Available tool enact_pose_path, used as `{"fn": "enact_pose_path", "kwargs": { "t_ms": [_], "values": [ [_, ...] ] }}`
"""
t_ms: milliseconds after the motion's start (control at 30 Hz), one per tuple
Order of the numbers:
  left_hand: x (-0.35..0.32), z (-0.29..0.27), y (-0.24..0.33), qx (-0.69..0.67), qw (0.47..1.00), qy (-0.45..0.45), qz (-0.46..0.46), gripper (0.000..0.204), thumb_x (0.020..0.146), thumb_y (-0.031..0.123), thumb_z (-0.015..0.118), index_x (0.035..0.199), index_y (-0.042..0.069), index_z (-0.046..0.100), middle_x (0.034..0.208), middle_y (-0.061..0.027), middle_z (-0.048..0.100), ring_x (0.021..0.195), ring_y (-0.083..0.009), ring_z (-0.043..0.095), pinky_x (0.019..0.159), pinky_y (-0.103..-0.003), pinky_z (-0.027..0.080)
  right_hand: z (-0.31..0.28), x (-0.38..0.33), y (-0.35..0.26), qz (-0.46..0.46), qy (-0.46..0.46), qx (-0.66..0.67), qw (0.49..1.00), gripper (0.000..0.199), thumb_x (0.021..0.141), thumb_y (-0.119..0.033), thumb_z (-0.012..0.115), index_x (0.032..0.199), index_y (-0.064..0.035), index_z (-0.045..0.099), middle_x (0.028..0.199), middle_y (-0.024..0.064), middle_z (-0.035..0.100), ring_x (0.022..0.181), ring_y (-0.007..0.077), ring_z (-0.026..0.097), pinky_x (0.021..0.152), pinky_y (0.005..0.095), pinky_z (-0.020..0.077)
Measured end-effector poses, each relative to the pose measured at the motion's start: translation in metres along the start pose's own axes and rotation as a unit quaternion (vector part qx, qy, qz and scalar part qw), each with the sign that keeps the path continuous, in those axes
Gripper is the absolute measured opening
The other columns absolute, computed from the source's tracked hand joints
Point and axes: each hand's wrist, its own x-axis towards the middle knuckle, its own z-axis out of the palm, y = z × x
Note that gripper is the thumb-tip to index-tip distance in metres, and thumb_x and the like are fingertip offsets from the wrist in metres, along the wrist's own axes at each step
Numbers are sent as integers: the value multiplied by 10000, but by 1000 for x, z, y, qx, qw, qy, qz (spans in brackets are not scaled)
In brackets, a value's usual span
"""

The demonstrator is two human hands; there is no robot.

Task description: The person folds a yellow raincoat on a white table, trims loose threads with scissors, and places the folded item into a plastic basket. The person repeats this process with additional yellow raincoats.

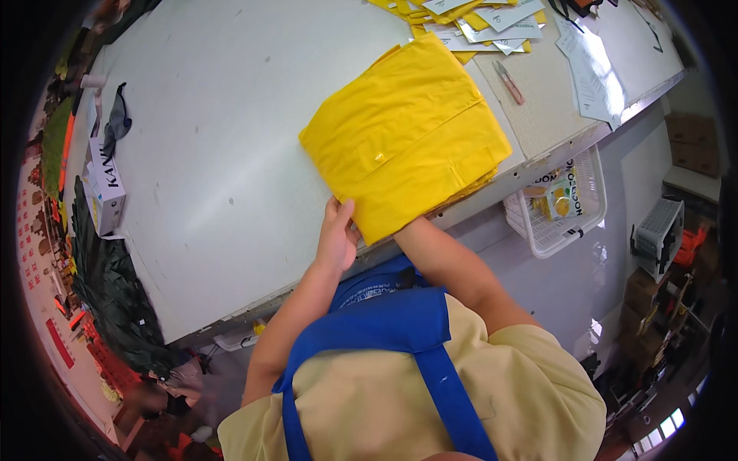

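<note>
A folded piece of thin yellow fabric [403, 134], perhaps a garment, lies in several layers at the near edge of the white table. My left hand [338, 234] grips its near left corner, thumb along the edge and the other fingers partly out of sight. My right forearm [446, 257] reaches in beneath the near side of the fabric. The fabric covers my right hand, so its fingers do not show. Beyond the bundle, at the far right, lies a pile of yellow packets with white cards [492, 23].
Thread snips [508, 83] with pink handles lie right of the fabric. White printed sheets [592, 77] are farther right. A white plastic basket [565, 219] with packets sits below the table's right edge. At the left stand a white box [108, 192] and dark green fabric [115, 292].
</note>
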Motion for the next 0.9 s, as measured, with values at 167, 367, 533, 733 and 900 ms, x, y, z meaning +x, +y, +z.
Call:
{"fn": "enact_pose_path", "kwargs": {
  "t_ms": [167, 367, 533, 733, 900],
  "values": [
    [0, -4, 5, -34, 999, -13, -1, 545, 918, 267, 583, 1350, 68, 318, 1328, -88, 464, 1209, -232, 463, 1000, -388, 413, 1, -7, 6, -8, 8, -36, 999, 521, 945, -304, 468, 1402, -73, 373, 1479, 153, 321, 1357, 330, 300, 1121, 382, 223],
    [2, -9, 5, -54, 998, -10, -8, 472, 909, 276, 590, 1297, 79, 408, 1287, -74, 512, 1174, -228, 505, 1003, -394, 418, -2, -6, 2, -28, 6, -86, 996, 510, 940, -312, 479, 1391, -88, 402, 1476, 147, 330, 1353, 329, 308, 1119, 386, 229],
    [6, -5, 4, -32, 999, -4, 15, 476, 893, 202, 602, 1281, 47, 373, 1267, -108, 505, 1157, -242, 511, 981, -400, 444, -24, -27, -34, -65, -56, -484, 871, 500, 936, -318, 488, 1382, -100, 425, 1473, 141, 337, 1349, 329, 314, 1118, 388, 234],
    [11, -10, -10, 8, 995, 75, 62, 629, 832, 66, 659, 1304, 25, 245, 1252, -161, 444, 1143, -264, 490, 944, -384, 459, -15, -66, -230, 195, -234, -574, 760, 344, 873, -289, 624, 1136, -66, 630, 967, 131, 684, 865, 280, 656, 829, 358, 492],
    [18, -9, 6, 70, 994, 69, 41, 614, 858, 147, 643, 1319, 4, 263, 1253, -160, 476, 1127, -286, 514, 959, -400, 448, -124, 1, -171, -124, 70, -653, 744, 720, 869, -334, 614, 1427, -33, 273, 1292, 262, 456, 1196, 385, 453, 994, 426, 384]
  ]
}}
